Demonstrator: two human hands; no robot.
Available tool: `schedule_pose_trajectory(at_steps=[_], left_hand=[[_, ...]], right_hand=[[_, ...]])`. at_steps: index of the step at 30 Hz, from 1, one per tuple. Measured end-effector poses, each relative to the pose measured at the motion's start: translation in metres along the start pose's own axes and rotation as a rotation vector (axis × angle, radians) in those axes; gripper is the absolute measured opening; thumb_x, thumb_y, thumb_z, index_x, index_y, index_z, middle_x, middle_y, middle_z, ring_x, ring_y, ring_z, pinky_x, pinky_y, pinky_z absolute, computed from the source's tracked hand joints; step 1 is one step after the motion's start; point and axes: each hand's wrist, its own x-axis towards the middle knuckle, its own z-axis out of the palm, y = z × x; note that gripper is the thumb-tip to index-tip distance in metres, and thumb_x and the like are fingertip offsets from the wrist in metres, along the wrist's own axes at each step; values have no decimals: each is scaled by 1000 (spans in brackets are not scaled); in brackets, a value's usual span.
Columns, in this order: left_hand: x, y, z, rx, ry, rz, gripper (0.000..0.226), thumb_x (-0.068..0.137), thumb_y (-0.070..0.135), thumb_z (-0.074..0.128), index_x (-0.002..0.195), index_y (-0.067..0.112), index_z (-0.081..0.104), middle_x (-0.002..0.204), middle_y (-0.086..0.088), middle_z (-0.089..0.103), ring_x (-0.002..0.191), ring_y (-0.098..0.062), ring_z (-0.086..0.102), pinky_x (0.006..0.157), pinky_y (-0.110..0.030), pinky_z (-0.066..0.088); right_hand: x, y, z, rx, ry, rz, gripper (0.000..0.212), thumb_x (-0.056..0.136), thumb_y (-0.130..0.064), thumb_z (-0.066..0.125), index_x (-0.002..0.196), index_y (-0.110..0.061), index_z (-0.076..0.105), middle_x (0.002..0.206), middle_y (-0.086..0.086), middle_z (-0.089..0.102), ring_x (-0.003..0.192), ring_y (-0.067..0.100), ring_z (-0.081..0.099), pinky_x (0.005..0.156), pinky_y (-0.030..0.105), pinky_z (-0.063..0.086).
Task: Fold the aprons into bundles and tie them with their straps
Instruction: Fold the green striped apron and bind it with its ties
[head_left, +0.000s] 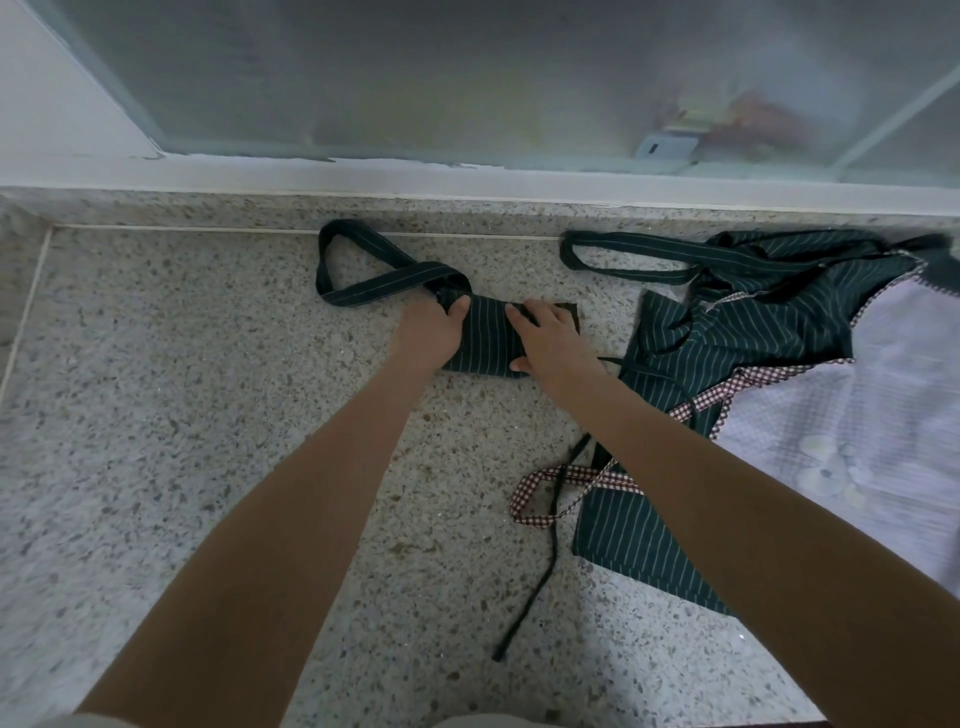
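A dark green pinstriped apron bundle (491, 338) is lying on the speckled stone counter (208, 415), its long axis running left to right, with its strap loop (358, 265) trailing off to the left. The left hand (431, 332) is gripping the bundle's left end, thumb curled over it, while the right hand (550, 338) is pressing flat-fingered on the right end. More unfolded aprons (753, 353) are lying heaped just to the right; no writing is showing anywhere.

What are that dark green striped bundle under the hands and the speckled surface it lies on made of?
The dark green pinstriped folded apron bundle looks like thin woven cloth, matte: it creases and folds flat. The grey speckled countertop looks like stone or terrazzo, with dark flecks and a faint sheen; which of the two is unclear.
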Motion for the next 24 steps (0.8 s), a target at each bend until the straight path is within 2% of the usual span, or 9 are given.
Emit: schedule_pose_trajectory(at_steps=[3, 8, 10, 12, 15, 18, 21, 22, 24], left_hand=[[-3, -1, -4, -185, -63, -75, 60, 95, 48, 44, 130, -1, 48, 129, -16, 53, 116, -30, 52, 97, -34, 42], [-7, 4, -4, -388, -99, -106, 59, 90, 47, 55, 126, 0, 53, 126, -14, 56, 112, -29, 56, 98, -40, 46], [-5, 2, -3, -502, -94, -124, 41, 89, 42, 59, 105, 4, 62, 121, -16, 60, 108, -29, 59, 96, -44, 48], [-5, -2, -1, -492, -52, -119, 31, 91, 39, 57, 88, 8, 60, 114, -19, 63, 104, -31, 61, 95, -46, 49], [-9, -2, 2, -426, 29, -125, 40, 96, 35, 49, 108, -2, 57, 110, -17, 62, 103, -30, 59, 89, -37, 49], [-13, 3, 2, -399, 67, -75, 37, 100, 27, 42, 124, 0, 47, 118, -13, 56, 109, -26, 54, 87, -31, 42], [-20, 7, -3, -450, 16, 21, 31, 100, 21, 40, 124, 2, 42, 117, -12, 51, 111, -26, 50, 97, -37, 42], [-22, 7, -6, -422, -13, 75, 27, 100, 21, 40, 121, 3, 43, 116, -12, 51, 107, -24, 51, 96, -39, 43], [-25, 8, -15, -385, -67, 182, 15, 100, 19, 40, 110, 8, 43, 108, -6, 52, 93, -16, 51, 84, -31, 44]], right_hand=[[2, -1, 0, -2, 6, 18, 73, 93, -23, 57, 151, -16, 13, 154, 11, 16, 141, 34, 13, 112, 43, 27], [4, -3, 4, -23, 31, 41, 74, 91, -21, 60, 151, -18, 16, 151, 12, 20, 138, 34, 17, 107, 45, 35], [4, -2, 3, -11, 32, 47, 74, 91, -21, 60, 150, -19, 16, 151, 10, 20, 138, 33, 17, 107, 45, 36], [2, -2, 2, -8, 40, 54, 73, 91, -24, 61, 150, -21, 18, 151, 8, 22, 138, 31, 18, 105, 45, 38], [3, -1, -6, -66, 27, 42, 72, 88, -32, 62, 148, -24, 22, 148, 6, 28, 135, 30, 24, 103, 42, 37], [10, 5, -22, -1, -9, 34, 61, 89, -35, 61, 143, -23, 35, 142, 8, 37, 130, 31, 31, 103, 40, 34], [17, 15, -32, 126, 6, -13, 37, 92, -27, 58, 126, -13, 51, 129, 12, 48, 121, 29, 36, 93, 34, 33], [18, 18, -32, 150, 15, -30, 32, 90, -25, 60, 118, -11, 53, 124, 12, 51, 119, 28, 38, 89, 34, 34], [20, 21, -34, 214, 15, -50, 30, 84, -26, 68, 103, -11, 51, 118, 12, 53, 116, 28, 43, 87, 34, 38]])
